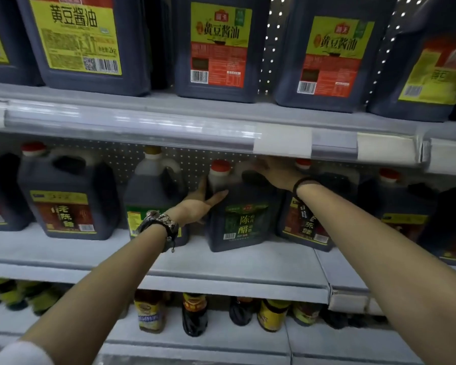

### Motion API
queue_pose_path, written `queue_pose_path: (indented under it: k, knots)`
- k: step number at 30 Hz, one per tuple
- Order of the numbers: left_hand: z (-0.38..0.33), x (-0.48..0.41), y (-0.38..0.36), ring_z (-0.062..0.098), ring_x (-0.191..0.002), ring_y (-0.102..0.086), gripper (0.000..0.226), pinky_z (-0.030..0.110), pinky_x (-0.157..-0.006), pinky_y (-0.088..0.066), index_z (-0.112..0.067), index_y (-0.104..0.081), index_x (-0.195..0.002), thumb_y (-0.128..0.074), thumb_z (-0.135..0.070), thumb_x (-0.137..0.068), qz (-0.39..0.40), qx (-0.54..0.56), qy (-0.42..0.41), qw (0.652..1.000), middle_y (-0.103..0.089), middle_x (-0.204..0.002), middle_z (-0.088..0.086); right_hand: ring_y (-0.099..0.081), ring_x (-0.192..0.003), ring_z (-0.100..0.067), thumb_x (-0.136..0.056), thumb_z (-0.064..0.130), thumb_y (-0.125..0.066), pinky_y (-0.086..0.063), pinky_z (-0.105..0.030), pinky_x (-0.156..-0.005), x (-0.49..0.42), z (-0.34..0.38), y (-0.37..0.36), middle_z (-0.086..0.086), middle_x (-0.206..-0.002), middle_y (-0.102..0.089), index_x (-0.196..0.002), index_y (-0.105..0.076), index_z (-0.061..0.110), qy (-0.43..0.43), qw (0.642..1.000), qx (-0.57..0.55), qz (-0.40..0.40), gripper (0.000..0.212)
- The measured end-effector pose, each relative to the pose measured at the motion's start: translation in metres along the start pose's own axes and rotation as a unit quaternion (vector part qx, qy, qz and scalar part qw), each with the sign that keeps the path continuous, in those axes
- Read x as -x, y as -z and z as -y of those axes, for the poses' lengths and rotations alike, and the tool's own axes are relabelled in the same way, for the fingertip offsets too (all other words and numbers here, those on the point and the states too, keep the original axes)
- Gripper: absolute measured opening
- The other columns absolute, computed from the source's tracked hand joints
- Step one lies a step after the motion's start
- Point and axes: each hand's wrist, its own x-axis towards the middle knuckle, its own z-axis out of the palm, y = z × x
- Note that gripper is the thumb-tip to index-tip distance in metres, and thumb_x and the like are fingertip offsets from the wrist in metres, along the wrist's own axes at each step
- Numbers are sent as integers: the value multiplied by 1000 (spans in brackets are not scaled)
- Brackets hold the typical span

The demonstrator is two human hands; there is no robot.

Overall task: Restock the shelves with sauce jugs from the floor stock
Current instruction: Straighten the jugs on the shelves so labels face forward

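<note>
Supermarket shelving: on the middle shelf (169, 259) I am seating a green-labelled sauce jug (238, 219), right hand (271, 172) gripping it at the top, left hand (199, 204) flat against its side; next, I judge, slide it back squarely and release.

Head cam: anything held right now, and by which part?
Green-label jug, on the middle shelf. Right hand grips its top handle; left hand lies against its left shoulder, fingers straight.
</note>
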Motion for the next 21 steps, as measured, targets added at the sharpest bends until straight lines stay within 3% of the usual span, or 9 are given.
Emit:
queue_pose_path:
  k: [9,12,15,17,19,21]
  knots:
    - [-5,5,4,25,-121,-52,64,48,-81,-57,-45,-17,-145,-53,-40,-93,28,37,12,999,-45,-142,0,-47,-122,-31,-97,39,-45,-35,-40,-104,4,-3,1,-14,-132,-52,-126,-50,12,21,999,10,-27,39]
    - [-9,4,5,28,-118,-52,62,47,-80,-56,-41,-18,-146,-52,-36,-95,14,33,-2,999,-44,-142,3,-49,-118,-30,-94,42,-48,-35,-37,-101,9,2,-1,-15,-126,-54,-121,-52,9,8,999,-9,-51,43]
    - [-10,5,1,31,-107,-56,64,47,-82,-55,-35,-15,-149,-51,-32,-97,-26,12,-18,999,-49,-129,3,-49,-118,-29,-92,41,-53,-34,-34,-100,11,8,-6,-14,-124,-55,-120,-52,6,-22,996,-48,-77,45]
    - [-9,6,-5,34,-118,-53,66,40,-95,-46,-28,-10,-151,-49,-30,-98,-47,-32,-53,997,-49,-134,9,-49,-119,-29,-93,38,-52,-34,-33,-100,13,10,-10,-14,-126,-55,-123,-52,7,-46,993,-76,-76,43]
    - [-9,9,-18,32,-133,-38,71,31,-107,-31,-15,-4,-152,-48,-28,-98,-80,-70,-80,991,-33,-149,15,-44,-126,-28,-96,37,-47,-32,-34,-104,21,9,-11,-12,-135,-49,-130,-47,11,-55,993,-97,-44,43]
    - [-15,19,-32,33,-139,-25,72,30,-112,-21,-3,-6,-150,-50,-27,-97,-161,-123,-114,973,-16,-152,21,-38,-131,-26,-98,37,-43,-31,-35,-107,35,4,-8,-9,-142,-41,-136,-40,15,-57,991,-117,-32,45]
